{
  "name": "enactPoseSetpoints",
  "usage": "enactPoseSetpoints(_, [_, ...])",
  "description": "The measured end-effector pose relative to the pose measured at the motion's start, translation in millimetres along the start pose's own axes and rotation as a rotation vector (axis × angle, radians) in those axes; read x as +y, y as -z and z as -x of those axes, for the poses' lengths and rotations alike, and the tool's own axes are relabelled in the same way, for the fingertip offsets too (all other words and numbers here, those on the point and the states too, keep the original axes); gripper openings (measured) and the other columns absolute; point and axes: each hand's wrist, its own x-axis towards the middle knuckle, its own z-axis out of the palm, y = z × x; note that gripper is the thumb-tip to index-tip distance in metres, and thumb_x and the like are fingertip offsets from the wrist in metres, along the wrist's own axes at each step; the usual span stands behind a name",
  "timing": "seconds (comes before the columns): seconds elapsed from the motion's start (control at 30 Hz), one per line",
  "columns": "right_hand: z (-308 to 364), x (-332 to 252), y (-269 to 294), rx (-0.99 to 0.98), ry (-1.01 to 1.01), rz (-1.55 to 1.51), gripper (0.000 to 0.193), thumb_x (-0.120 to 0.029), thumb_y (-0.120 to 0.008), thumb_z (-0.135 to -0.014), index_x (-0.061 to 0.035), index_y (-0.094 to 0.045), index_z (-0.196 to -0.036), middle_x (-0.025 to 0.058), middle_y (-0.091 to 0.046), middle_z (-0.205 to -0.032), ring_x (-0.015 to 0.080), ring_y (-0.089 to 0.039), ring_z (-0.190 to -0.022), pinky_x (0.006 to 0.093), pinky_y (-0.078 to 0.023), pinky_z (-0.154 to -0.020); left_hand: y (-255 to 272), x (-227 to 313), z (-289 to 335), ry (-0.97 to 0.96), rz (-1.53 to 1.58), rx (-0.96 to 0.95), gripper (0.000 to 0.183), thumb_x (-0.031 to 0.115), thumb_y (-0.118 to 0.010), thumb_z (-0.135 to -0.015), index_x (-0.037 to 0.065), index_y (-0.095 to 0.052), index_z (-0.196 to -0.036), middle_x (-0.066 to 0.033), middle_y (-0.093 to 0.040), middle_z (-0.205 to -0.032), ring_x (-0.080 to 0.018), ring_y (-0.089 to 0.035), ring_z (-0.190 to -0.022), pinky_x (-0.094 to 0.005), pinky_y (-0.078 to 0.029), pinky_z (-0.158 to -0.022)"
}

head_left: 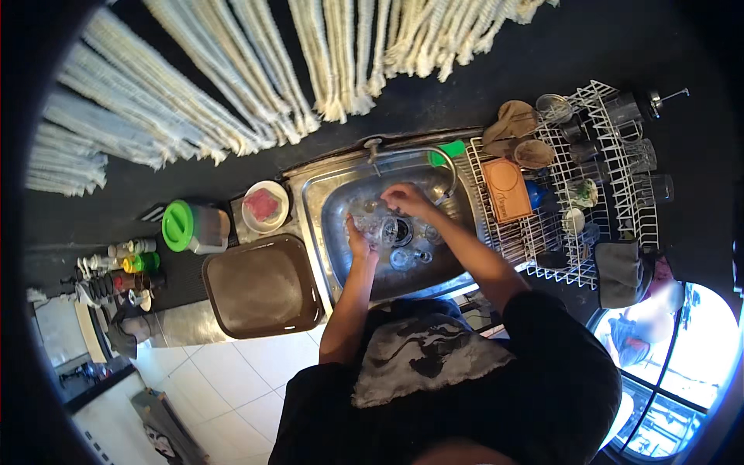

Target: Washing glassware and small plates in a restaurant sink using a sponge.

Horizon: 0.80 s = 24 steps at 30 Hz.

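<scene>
Over a steel sink (335, 203), my left hand (357, 242) grips a clear glass (377, 229) from its left side. My right hand (408, 200) is at the glass's upper rim, fingers curled against or into it; whether it holds a sponge or cloth I cannot tell. A curved faucet (442, 167) arches above my right hand. More small clear glasses (411, 256) lie in the basin near the drain (403, 231).
A white wire dish rack (612, 139) right of the sink holds glasses, a wooden board (505, 187) and cloths. A brown tray (263, 287), a white bowl (265, 206), a green-lidded jug (194, 226) and several small bottles (128, 267) stand to the left. A green brush (447, 151) lies behind the sink.
</scene>
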Motion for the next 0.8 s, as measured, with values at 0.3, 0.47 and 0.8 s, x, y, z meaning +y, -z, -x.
enactPoseSetpoints(0.3, [72.0, 1.6, -38.6, 0.737, -0.095, -0.423, 0.032, -0.033, -0.059, -0.090, -0.0020, -0.062, -0.096, 0.0068, -0.066, -0.078, 0.0142, -0.064, -0.070, 0.0273, -0.047, -0.056, -49.9, -34.7, -32.9, 0.035, -0.147, 0.041, 0.035, 0.041, -0.062, -0.085, 0.009, -0.059, -0.098, -0.0069, -0.066, -0.082, -0.0149, -0.060, -0.056, -0.0260, -0.045, -0.047])
enactPoseSetpoints(0.47, [71.2, 1.2, -12.0, 0.563, -0.212, 0.077, 0.027, -0.021, -0.068, -0.084, -0.0026, -0.063, -0.104, 0.0103, -0.070, -0.089, 0.0143, -0.067, -0.082, 0.0287, -0.051, -0.071, -41.4, -48.7, -34.6, 0.036, -0.143, 0.070, 0.038, 0.043, -0.058, -0.085, 0.012, -0.058, -0.106, -0.0067, -0.066, -0.096, -0.0210, -0.066, -0.083, -0.0389, -0.057, -0.072])
enactPoseSetpoints(0.8, [56.0, -25.3, -46.8, 0.146, -0.052, -0.637, 0.038, -0.016, -0.061, -0.090, 0.0017, -0.054, -0.122, 0.0085, -0.063, -0.114, 0.0154, -0.057, -0.110, 0.0297, -0.043, -0.096, -23.6, -8.4, -16.0, -0.099, 0.134, -0.078, 0.018, 0.025, -0.055, -0.087, 0.012, -0.060, -0.098, -0.0023, -0.065, -0.089, -0.0150, -0.064, -0.078, -0.0277, -0.053, -0.063])
